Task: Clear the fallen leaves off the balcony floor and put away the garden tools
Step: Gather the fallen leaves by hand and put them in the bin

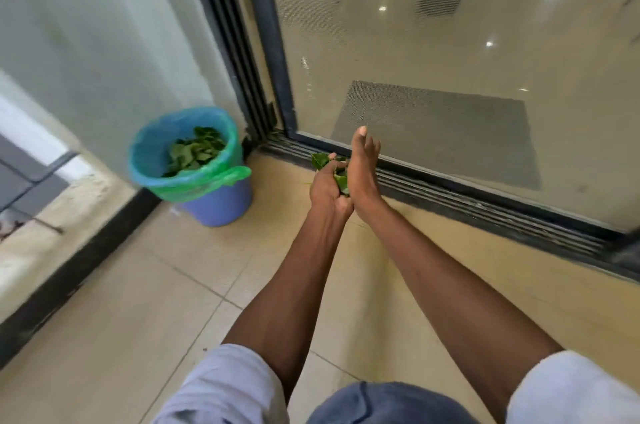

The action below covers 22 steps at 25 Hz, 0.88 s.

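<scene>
A bunch of green leaves (337, 170) is held in front of me above the tiled balcony floor (145, 285). My left hand (327, 188) curls its fingers round the bunch from the left. My right hand (363, 169) presses against the leaves from the right with straight fingers pointing up. A blue bucket (221, 205) lined with a green plastic bag (194, 186) stands to the left, in the corner, with several green leaves (195, 155) inside it.
A sliding door with a mesh screen (433, 60) and its dark floor track (485, 209) run along the right. A pale wall (104, 42) and a low ledge with a black base (69, 271) bound the left side.
</scene>
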Available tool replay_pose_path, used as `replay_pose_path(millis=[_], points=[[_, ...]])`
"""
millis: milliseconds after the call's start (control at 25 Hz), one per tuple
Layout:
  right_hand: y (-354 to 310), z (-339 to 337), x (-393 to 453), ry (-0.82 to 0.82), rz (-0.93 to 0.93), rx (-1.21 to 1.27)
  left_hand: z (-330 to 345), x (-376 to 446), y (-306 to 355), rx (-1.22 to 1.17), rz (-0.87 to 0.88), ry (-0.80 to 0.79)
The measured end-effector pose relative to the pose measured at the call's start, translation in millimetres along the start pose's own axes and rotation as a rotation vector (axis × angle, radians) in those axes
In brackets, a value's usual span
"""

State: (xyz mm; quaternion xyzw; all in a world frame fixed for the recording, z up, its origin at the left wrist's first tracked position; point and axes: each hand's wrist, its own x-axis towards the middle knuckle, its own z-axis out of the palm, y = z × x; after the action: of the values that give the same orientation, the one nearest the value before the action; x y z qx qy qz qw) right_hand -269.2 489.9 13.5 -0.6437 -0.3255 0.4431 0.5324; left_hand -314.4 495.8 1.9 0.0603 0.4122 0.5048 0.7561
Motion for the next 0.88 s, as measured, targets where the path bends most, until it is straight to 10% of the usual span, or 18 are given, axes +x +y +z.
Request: replay_pose_path(millis=[160, 440, 680, 800, 880], points=[[-38, 65, 11, -0.17, 0.243, 0.478, -12, 6, 87, -0.248, 0.216, 0.063], [-61, 154, 40, -0.237, 0.198, 0.227, -55, 9, 252, 0.28, 1.035, 0.581], [-25, 160, 68, -0.238, 0.146, 0.0, -137, 87, 284, 0.762, 0.444, 0.66], [6, 137, 78, -0.146, 0.101, -0.08, -100, 52, 242, 0.817, 0.893, 0.901], [35, 114, 83, -0.087, 0.088, -0.16, -76, 36, 182, 0.86, 1.183, 0.792]])
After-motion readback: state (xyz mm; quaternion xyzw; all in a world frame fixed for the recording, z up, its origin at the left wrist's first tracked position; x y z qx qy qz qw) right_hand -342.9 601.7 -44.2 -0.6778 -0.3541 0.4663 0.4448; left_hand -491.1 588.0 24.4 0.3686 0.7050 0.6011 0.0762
